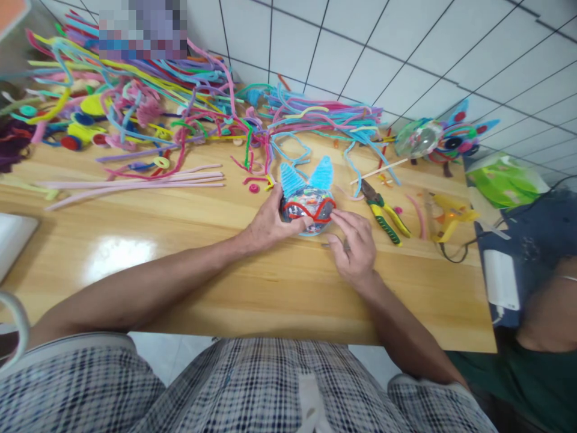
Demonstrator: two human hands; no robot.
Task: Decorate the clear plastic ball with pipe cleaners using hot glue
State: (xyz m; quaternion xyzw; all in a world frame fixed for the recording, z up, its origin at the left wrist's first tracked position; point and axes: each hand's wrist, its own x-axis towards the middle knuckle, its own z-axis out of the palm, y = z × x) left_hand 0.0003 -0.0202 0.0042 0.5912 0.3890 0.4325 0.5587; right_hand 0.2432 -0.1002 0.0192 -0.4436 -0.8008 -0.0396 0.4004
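Note:
A clear ball-shaped head with bright scraps inside stands upright on the table. Two blue pipe-cleaner ears rise from its top. Across its front lies a red pipe cleaner bent into a pair of glasses. My left hand is closed around the head's left side, its thumb over the lower front near the red loops. My right hand has its fingertips on the right end of the red pipe cleaner, the thumb lower and apart. A thin greyish thing shows by that thumb, too small to name.
Pliers and a yellow glue gun with a cord lie to the right. Heaped pipe cleaners line the back by the tiled wall. A finished-looking figure stands back right. Another person's arm is at the right edge.

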